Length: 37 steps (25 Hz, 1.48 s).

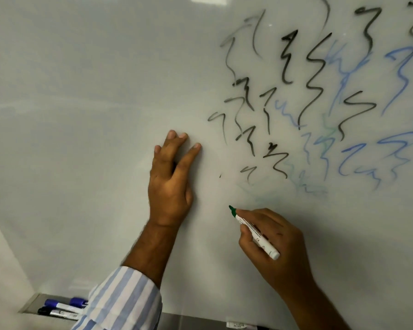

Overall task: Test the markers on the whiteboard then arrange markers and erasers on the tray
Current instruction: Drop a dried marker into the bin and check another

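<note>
Tray: the tray (pixel 31 303) runs along the whiteboard's lower edge, nearest the viewer; a blue-capped marker (pixel 57 305) and a black-capped marker (pixel 55 313) lie in it side by side, with a second blue cap just behind. A striped sleeve (pixel 119 303) hides the rest. No eraser is visible.
Right hand: the right hand (pixel 272 244) pinches the green marker (pixel 254 232) between thumb and curled fingers, cap off.
Marker tip: the green tip points up and left, at or just off the board; contact cannot be told.
Left hand: the left hand (pixel 169 186) lies flat against the whiteboard (pixel 81 115), fingers straight and slightly spread, just left of the tip.
Test marks: black, blue and faint green squiggles (pixel 320 91) fill the board above and right of both hands.
Progress: judged mid-test. Many markers appear tried; the green one is in hand. Arranging markers and erasers on the tray seems largely undone.
</note>
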Available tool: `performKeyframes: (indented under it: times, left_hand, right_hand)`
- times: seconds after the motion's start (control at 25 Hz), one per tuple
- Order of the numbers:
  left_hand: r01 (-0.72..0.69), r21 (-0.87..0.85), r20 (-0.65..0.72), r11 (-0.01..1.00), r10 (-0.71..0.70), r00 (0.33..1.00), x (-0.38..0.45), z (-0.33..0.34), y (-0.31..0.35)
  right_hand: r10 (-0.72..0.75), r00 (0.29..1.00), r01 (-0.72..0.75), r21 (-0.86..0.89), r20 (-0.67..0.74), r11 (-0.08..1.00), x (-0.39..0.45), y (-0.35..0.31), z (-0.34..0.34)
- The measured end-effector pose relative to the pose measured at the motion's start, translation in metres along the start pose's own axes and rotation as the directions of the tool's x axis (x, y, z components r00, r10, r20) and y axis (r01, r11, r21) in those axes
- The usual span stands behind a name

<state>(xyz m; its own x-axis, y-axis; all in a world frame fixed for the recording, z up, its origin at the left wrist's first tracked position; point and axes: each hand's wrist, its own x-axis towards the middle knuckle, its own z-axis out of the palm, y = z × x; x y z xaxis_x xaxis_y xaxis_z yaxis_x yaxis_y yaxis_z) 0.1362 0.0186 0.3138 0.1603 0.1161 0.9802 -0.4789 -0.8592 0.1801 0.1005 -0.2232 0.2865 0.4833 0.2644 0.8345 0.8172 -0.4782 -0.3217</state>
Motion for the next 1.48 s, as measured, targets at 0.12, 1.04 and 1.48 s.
performKeyframes:
  times: [0.12,1.04,1.48]
  left_hand:
    - [0.138,-0.155,-0.057,0.978,-0.148,0.987,-0.011,-0.008,0.012]
    - [0.687,-0.528,0.493,0.5,-0.477,0.727,-0.07,-0.021,0.074]
    - [0.597,-0.443,0.751,0.669,-0.086,0.654,-0.067,-0.013,0.066]
  right_hand:
    - [0.109,0.994,-0.108,0.114,-0.008,0.988,-0.001,-0.004,0.001]
    - [0.43,0.899,-0.391,0.591,0.081,0.706,0.002,-0.022,-0.011]
    - [0.544,0.808,-0.557,0.591,0.224,0.584,-0.016,0.008,-0.036]
